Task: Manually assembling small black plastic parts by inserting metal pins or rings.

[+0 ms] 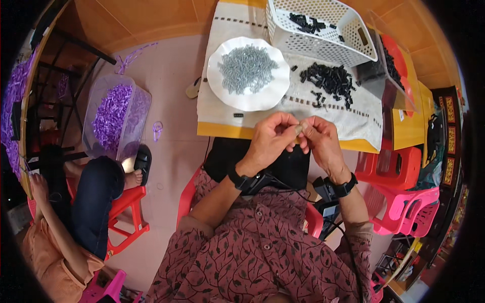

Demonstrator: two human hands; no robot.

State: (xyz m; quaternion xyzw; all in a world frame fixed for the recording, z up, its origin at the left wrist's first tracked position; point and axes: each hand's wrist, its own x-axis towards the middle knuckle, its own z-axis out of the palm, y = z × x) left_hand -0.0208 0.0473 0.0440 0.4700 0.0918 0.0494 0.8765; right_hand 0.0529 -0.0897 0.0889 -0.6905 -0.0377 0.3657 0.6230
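My left hand [275, 136] and my right hand [322, 140] meet above the near edge of the table, fingertips pinched together. What they hold between the fingers is too small and covered to make out. Beyond my left hand, a white scalloped plate [219, 91] carries a heap of small silvery metal springs [247, 68]. A loose pile of small black plastic pieces [331, 83] lies on the cloth beyond my right hand. One single black piece [238, 115] rests near the table's front edge, left of my hands.
A white perforated basket [323, 48] with some black pieces stands at the back. Right of it is a clear bin [376, 70] with dark pieces. At left, a person [60, 247] sits by a tub [136, 118] of purple strips. Red stools [394, 166] stand at right.
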